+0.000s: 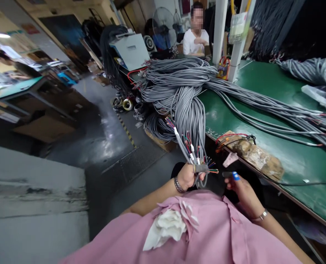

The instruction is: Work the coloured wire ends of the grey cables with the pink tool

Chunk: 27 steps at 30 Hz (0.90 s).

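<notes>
Clasping a cluster of gray cables point(182, 145) in the left hand point(186, 176), with fingers and thumb closed around them, off the table point(264, 106) and in front of its near left corner. Pointing one stripped cable end point(201, 168) rightward, showing thin multicolored wires point(212, 171) at its tip; showing more colored strands and white bands on the cables behind it. Pinching a short dark piece point(227, 174) in the right hand point(244, 194), wearing a blue wrap point(236, 176) on one digit, and keeping that piece near the wire tips, yet apart from them. Facing a large gray cable bundle point(179, 80), heaped on the table's left end, drooping over the left edge and stretching toward the right side. Also facing a wrapped block point(256, 157) along the near edge, a clear plastic bag point(321, 96) toward the right, and a person point(196, 40) in white beyond the far edge.
</notes>
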Each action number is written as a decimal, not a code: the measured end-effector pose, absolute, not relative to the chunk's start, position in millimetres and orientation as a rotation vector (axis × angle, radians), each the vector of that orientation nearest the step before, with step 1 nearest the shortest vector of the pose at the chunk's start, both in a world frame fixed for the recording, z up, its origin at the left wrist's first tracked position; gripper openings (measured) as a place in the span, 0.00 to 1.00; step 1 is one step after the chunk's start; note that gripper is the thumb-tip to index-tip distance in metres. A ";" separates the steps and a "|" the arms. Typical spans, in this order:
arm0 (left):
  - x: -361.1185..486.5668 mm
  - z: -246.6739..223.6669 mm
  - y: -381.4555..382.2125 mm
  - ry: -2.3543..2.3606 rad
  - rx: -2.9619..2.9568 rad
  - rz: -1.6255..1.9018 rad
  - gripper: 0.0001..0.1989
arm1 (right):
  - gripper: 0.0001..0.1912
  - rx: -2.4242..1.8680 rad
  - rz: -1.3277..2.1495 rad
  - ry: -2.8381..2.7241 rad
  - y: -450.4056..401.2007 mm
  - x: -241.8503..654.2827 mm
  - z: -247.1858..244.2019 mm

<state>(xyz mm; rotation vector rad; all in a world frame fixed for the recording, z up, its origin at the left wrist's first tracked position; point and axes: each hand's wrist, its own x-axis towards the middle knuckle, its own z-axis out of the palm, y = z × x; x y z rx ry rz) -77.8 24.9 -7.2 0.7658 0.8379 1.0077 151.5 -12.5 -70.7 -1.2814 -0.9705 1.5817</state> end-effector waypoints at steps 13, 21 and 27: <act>-55.4 30.4 15.6 0.870 0.957 0.811 0.17 | 0.14 -1.009 1.646 -0.901 21.0 135.0 -5.1; -51.5 22.2 21.7 0.837 0.916 0.831 0.17 | 0.21 -0.999 1.557 -0.873 28.7 130.5 -6.1; -45.8 23.1 20.6 0.833 0.975 0.853 0.17 | 0.28 -1.139 1.310 -0.942 27.2 122.2 -14.4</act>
